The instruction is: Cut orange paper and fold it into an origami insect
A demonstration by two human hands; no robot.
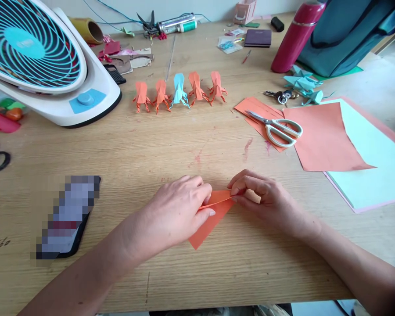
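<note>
An orange sheet of paper (213, 219), partly folded, lies on the table at the front middle, with one corner pointing toward me. My left hand (181, 206) covers its left side, thumb on the near face and the other fingers curled over the raised fold. At the paper's right end, my right hand (266, 199) pinches the corner between thumb and fingertips. A crease runs between the two hands. Under my left palm, part of the paper is hidden.
Folded paper figures (179, 92) stand in a row beyond my hands. Scissors (279, 129) lie on orange paper strips at right, beside larger coloured sheets (329, 136). A phone (69, 219) lies left, a fan (52, 66) behind it. A pink bottle (298, 37) stands back right.
</note>
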